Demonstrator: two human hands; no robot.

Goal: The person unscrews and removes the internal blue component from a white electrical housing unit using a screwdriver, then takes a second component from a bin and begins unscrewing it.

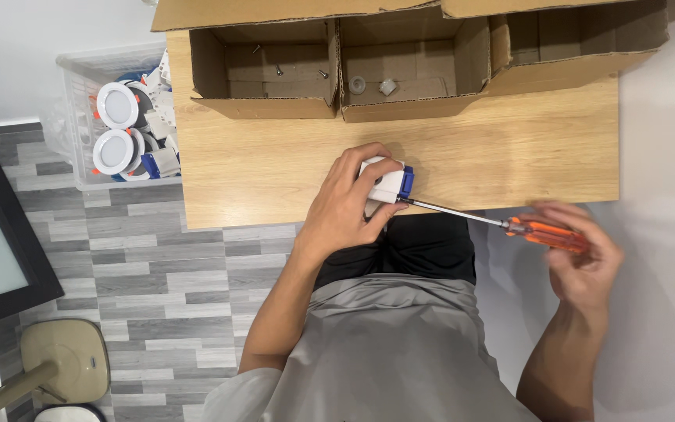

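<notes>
White plastic driver box point(384, 184) with a blue end sits at the near edge of the wooden table point(275, 168), gripped by the left hand point(345, 207). Right hand point(580, 258) grasps an orange screwdriver point(544, 233), tip at the blue end; unscrewing looks underway. 3 loose screws lie in the left cardboard box point(267, 74).

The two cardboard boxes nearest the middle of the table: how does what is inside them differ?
The left box holds a few small dark screws, spread along its floor. The middle box holds two pale, rounder bits lying close together. Both are open-topped brown cardboard, side by side on the wooden table, and mostly bare inside.
</notes>
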